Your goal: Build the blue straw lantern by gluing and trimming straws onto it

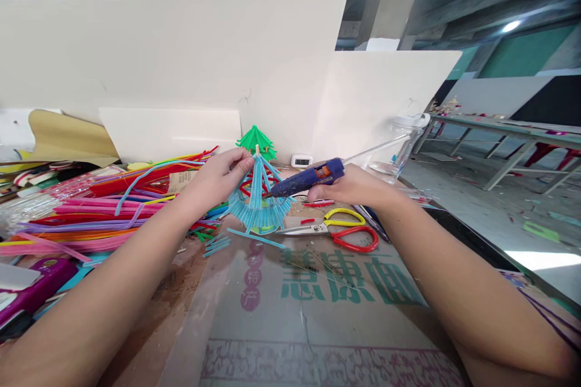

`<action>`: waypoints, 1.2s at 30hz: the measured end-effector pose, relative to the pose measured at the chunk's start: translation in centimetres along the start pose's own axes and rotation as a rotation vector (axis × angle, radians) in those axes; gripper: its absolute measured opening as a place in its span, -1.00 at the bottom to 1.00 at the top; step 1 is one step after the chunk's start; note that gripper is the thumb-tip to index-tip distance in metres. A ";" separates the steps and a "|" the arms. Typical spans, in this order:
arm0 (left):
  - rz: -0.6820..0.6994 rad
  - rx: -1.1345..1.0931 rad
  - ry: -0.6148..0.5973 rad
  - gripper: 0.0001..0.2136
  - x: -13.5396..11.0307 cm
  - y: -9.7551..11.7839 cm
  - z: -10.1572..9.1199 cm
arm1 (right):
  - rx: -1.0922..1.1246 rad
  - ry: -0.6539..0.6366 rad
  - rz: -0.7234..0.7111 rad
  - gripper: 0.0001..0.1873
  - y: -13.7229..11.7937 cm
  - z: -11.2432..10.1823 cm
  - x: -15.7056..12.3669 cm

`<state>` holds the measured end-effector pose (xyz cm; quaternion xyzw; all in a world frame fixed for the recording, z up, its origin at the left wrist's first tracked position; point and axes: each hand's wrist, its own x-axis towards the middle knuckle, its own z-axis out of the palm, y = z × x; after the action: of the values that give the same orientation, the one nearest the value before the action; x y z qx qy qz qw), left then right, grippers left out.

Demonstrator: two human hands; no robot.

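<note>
My left hand (pixel 231 170) pinches the upper left of a cone-shaped craft (pixel 257 208) made of light-blue pipe cleaners, red ones showing behind. A pale stick pokes out at its tip. In my right hand (pixel 347 184) is a dark-blue hot glue gun (pixel 308 178) with orange parts, a clear glue stick (pixel 374 149) running out of its back. Its nozzle reaches the craft's right side; whether it touches, I cannot tell. Just behind the craft rises a green tiered piece (pixel 255 140). Short cut blue pipe cleaners (pixel 218 245) lie in front to the left.
Scissors (pixel 338 230) with yellow and red handles lie right of the craft on a printed plastic sheet (pixel 254 338). Bundled pipe cleaners (pixel 109 211) and a purple device (pixel 40 284) fill the left. Behind are a small digital timer (pixel 301 161), a clear jug (pixel 394 148) and white boards (pixel 181 54).
</note>
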<state>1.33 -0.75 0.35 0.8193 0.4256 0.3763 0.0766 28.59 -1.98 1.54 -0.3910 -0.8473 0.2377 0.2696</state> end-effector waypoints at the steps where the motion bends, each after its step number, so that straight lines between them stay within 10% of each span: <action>1: 0.000 -0.002 0.002 -0.68 0.0 0.0 0.0 | 0.006 -0.004 -0.002 -0.53 0.0 0.0 0.0; 36: -0.025 -0.022 -0.008 -0.66 -0.1 -0.1 0.2 | -0.089 -0.039 -0.042 -0.53 -1.4 -0.5 -0.3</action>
<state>1.34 -0.68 0.12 0.8145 0.4313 0.3769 0.0920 28.33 -2.96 2.73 -0.3798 -0.8702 0.2017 0.2403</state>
